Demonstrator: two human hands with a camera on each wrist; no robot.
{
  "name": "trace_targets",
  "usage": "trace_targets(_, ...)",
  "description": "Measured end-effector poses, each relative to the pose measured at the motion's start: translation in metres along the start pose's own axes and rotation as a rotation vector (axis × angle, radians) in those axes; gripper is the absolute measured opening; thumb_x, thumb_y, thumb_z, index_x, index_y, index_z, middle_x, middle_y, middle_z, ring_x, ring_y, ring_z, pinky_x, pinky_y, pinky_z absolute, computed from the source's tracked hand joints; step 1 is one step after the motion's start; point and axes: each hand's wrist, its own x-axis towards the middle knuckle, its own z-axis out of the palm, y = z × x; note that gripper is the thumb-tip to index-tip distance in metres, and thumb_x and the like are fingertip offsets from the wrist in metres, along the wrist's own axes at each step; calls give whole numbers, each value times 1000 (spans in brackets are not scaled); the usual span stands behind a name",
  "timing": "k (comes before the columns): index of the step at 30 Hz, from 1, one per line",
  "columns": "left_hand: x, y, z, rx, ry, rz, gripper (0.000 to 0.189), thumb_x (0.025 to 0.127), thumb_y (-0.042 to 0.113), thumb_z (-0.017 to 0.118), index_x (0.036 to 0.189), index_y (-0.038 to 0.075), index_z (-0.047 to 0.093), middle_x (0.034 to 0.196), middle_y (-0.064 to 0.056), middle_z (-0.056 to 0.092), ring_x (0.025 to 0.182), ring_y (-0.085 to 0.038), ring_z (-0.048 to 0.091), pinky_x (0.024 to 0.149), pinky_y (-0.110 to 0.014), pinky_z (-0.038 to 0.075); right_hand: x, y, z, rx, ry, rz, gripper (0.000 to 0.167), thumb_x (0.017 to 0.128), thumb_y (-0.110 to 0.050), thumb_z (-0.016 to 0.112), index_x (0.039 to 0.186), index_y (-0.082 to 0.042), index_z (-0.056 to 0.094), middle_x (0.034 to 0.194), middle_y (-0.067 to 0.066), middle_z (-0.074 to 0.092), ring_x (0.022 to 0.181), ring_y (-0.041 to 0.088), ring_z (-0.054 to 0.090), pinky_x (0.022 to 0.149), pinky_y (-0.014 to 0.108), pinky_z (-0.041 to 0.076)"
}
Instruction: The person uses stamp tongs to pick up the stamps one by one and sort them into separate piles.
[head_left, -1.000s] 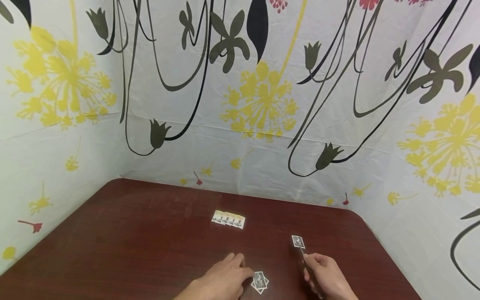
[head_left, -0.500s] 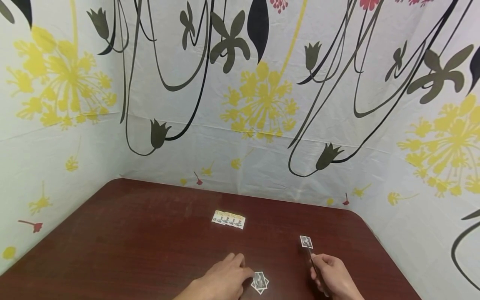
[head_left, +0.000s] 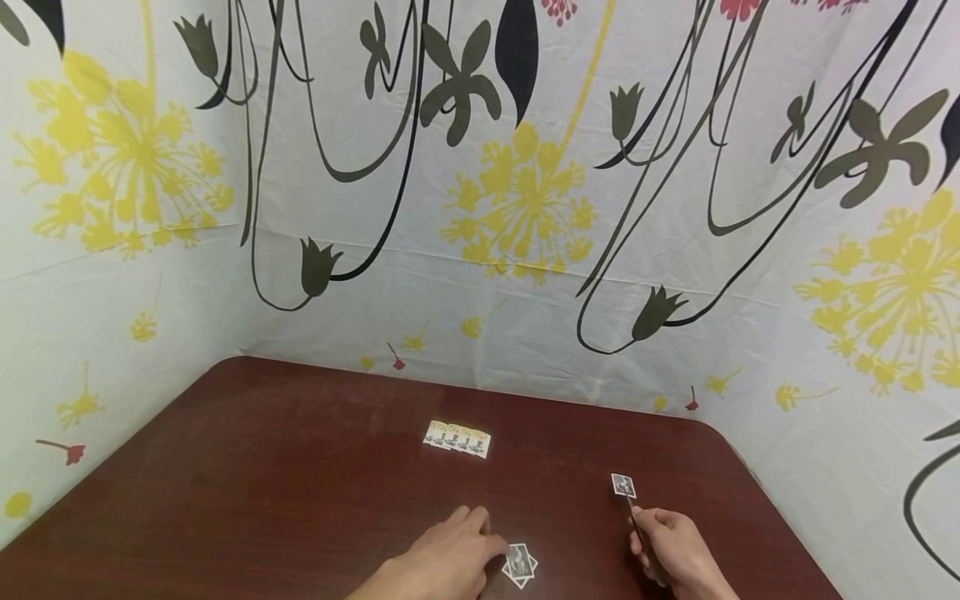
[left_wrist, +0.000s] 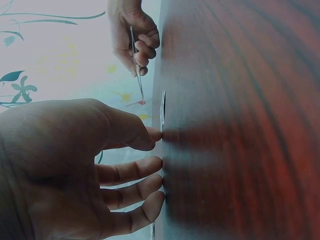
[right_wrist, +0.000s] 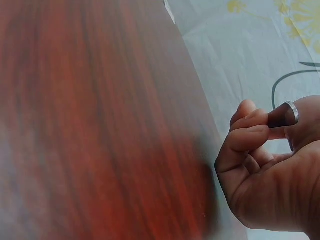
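My right hand [head_left: 673, 546] grips a pair of tweezers [left_wrist: 135, 62], whose back end [right_wrist: 286, 116] pokes out of the curled fingers in the right wrist view. At the tweezers' tip in the head view is a small white-bordered card [head_left: 623, 486] with a dark picture. My left hand [head_left: 450, 552] sits with its fingertips down on the tabletop and holds nothing. Right beside its thumb side lies a small pile of similar cards [head_left: 519, 564], the upper one turned against those below. The left wrist view shows this pile [left_wrist: 163, 107] edge-on, just past the fingertips.
A row of overlapping cards [head_left: 457, 438] with yellow and grey print lies farther back on the dark red-brown table [head_left: 300, 467]. A white sheet with flower patterns [head_left: 390, 208] hangs behind the table and at both sides.
My right hand has moved right with the tweezers, and the card at their tip has shifted right along with them. The left hand, the pile and the row look unmoved.
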Motion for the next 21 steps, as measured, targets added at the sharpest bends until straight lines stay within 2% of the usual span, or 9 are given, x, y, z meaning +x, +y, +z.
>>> trace_targets(11, 0, 0, 1, 6, -1, -1, 41, 84, 7, 74, 119, 28, 77, 101, 10, 55, 88, -6, 45, 68, -23, 45, 5, 2, -6, 12, -59, -7, 31, 112, -21, 41, 98, -1, 59, 66, -1, 58, 54, 8, 46, 49, 23, 41)
trace_targets(21, 2, -2, 2, 14, -25, -6, 42, 87, 5, 72, 121, 29, 77, 102, 10, 56, 88, -6, 44, 69, -22, 46, 11, 0, -5, 14, -15, 48, 33, 113, -22, 42, 99, 1, 62, 66, 1, 58, 54, 9, 47, 50, 24, 41)
